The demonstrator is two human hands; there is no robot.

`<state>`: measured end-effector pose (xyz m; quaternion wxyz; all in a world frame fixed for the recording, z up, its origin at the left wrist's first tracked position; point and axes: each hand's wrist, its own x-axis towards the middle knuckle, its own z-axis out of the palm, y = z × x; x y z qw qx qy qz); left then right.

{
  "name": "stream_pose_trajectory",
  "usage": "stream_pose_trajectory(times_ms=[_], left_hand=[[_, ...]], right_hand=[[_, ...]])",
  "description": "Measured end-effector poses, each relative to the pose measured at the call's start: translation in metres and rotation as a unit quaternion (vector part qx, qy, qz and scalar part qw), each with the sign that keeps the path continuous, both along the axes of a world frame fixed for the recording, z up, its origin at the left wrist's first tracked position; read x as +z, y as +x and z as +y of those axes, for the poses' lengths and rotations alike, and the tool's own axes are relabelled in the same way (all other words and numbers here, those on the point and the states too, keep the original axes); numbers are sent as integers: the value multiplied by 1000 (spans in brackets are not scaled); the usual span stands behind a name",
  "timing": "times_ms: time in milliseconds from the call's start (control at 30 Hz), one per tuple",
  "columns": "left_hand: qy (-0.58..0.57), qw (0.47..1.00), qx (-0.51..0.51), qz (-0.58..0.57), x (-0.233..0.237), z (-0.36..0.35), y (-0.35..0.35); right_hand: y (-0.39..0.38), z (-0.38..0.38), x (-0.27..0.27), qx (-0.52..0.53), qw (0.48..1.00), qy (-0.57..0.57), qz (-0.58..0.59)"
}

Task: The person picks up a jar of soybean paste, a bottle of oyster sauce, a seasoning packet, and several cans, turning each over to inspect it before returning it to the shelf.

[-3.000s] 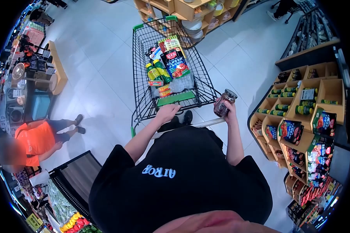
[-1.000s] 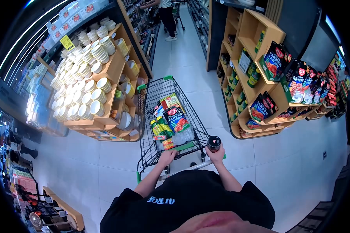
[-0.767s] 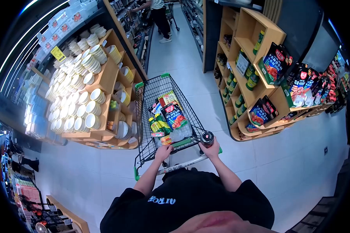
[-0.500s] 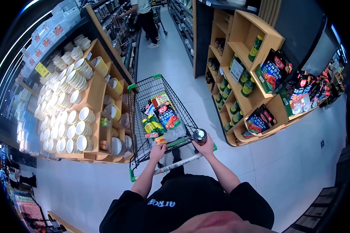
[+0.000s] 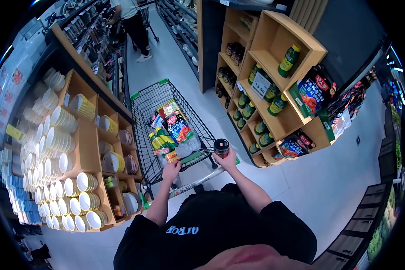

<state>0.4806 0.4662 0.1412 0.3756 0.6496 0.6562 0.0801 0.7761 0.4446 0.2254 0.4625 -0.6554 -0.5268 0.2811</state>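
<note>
My right hand (image 5: 227, 160) is wrapped round a dark jar (image 5: 221, 146) with a black lid, above the right end of the cart handle. My left hand (image 5: 171, 170) is closed at the near rim of the shopping cart (image 5: 144, 108), by a small red and yellow packet (image 5: 171, 156); what its fingers grip is hidden. Inside the cart lie a black and blue food pouch (image 5: 177, 127), green and yellow bottles (image 5: 158, 140), a yellow package (image 5: 170, 107) and clear plastic items (image 5: 189, 146).
On the left is a wooden shelf (image 5: 86, 157) with stacked white bowls. A wooden shelf unit (image 5: 274, 40) with green bottles, jars and pouches stands on the right. Ahead, a person (image 5: 132, 27) stands in the aisle beside another cart (image 5: 147, 22).
The shelves, cart and person have shifted left in view, and the left shelf sits lower. The jar in my right hand now shows a black top with a small mark.
</note>
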Motion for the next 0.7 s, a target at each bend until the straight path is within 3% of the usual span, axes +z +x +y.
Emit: stream_pose_trajectory(times_ms=[167, 233, 300, 400, 533, 633, 700], left_hand=[[0, 1000, 12, 16, 9, 66, -4], [-6, 1000, 5, -4, 0, 105, -14], [-18, 1000, 11, 7, -12, 131, -23], [-50, 999, 8, -11, -8, 174, -27], [-108, 964, 143, -195, -33, 228, -42], [-111, 931, 212, -276, -53, 270, -51], [-62, 943, 217, -243, -46, 291, -44]], right_hand=[[-9, 58, -22, 5, 1000, -5, -21], [-15, 94, -23, 20, 999, 43, -23], [-20, 117, -32, 25, 999, 22, -24], [-24, 152, -32, 51, 997, 20, 51], [-26, 198, -33, 82, 988, 5, 131], [-27, 240, -56, 107, 949, -45, 293], [-22, 264, -62, 137, 929, -58, 340]])
